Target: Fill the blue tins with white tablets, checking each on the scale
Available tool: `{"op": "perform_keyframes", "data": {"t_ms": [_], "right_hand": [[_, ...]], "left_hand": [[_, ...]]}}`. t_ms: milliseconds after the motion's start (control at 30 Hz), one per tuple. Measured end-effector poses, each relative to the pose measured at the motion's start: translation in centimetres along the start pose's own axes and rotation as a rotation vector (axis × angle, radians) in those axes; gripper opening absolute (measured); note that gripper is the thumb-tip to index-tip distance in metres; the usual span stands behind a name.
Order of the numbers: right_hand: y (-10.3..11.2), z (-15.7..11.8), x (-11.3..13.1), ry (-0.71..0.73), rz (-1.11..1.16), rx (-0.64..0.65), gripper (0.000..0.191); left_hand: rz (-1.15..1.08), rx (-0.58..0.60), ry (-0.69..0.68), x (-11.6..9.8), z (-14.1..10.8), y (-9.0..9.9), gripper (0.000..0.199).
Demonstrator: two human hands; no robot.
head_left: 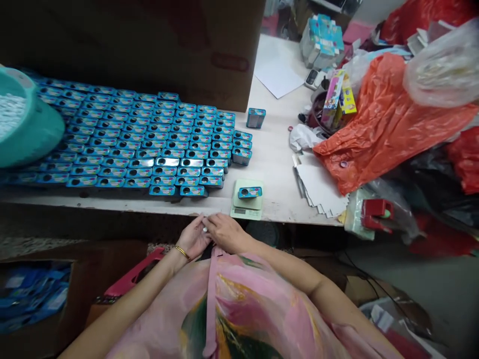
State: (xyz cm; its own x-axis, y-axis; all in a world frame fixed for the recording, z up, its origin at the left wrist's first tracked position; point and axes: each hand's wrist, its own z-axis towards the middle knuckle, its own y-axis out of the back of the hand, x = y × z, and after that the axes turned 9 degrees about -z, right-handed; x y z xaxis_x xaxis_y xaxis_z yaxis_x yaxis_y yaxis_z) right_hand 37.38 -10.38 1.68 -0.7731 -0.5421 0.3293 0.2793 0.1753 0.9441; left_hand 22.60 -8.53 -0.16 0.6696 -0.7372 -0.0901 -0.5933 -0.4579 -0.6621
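My left hand (193, 238), with a gold bracelet at the wrist, is at the table's front edge, its fingers closed round small white pieces (205, 229). Touching it from the right is my right hand (225, 232), fingers bent and pressed together; what they hold, if anything, is hidden. Just beyond my hands a pale green scale (247, 214) carries one blue tin (250, 192) with a dark round spot on its top. Rows of similar blue tins (145, 144) stand packed together to the left. A single tin (256, 118) stands apart behind the scale.
A teal bucket (45, 124) of white pieces stands at the left. Behind the tins rises a large brown box (130, 50). White cards (322, 187), an orange plastic bag (385, 124) and a red tool (377, 213) lie at the right. An open carton (88, 279) sits below left.
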Motion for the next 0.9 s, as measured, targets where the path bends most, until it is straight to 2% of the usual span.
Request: {"op": "perform_keyframes", "data": {"t_ms": [100,200,367,500,633,800,900], "right_hand": [[-0.8,0.4,1.2,0.037,-0.003,0.058,0.018],[-0.9,-0.1,0.7,0.103,0.025,0.092,0.011],[-0.8,-0.8,0.1,0.083,0.049,0.097,0.021],[-1.5,-0.9,-0.1,0.074,0.060,0.075,0.022],[-1.1,-1.0,-1.7,-0.031,0.176,-0.064,0.018],[1.5,-1.6,-6.5,-0.283,0.245,-0.365,0.017],[1.8,-1.9,-9.1,-0.352,0.165,-0.381,0.018]], "left_hand": [[-0.005,0.040,0.014,0.2,-0.5,0.6,0.028],[0.009,0.070,0.043,0.5,-1.1,1.0,0.031],[0.057,0.057,0.055,1.0,-1.2,1.3,0.030],[0.062,0.029,0.074,1.4,-0.8,0.7,0.025],[0.018,0.032,0.026,1.4,-0.3,-0.7,0.020],[0.159,-0.003,-0.035,0.9,0.2,-1.9,0.018],[0.256,-0.016,-0.068,0.9,0.4,-2.0,0.022]]}}
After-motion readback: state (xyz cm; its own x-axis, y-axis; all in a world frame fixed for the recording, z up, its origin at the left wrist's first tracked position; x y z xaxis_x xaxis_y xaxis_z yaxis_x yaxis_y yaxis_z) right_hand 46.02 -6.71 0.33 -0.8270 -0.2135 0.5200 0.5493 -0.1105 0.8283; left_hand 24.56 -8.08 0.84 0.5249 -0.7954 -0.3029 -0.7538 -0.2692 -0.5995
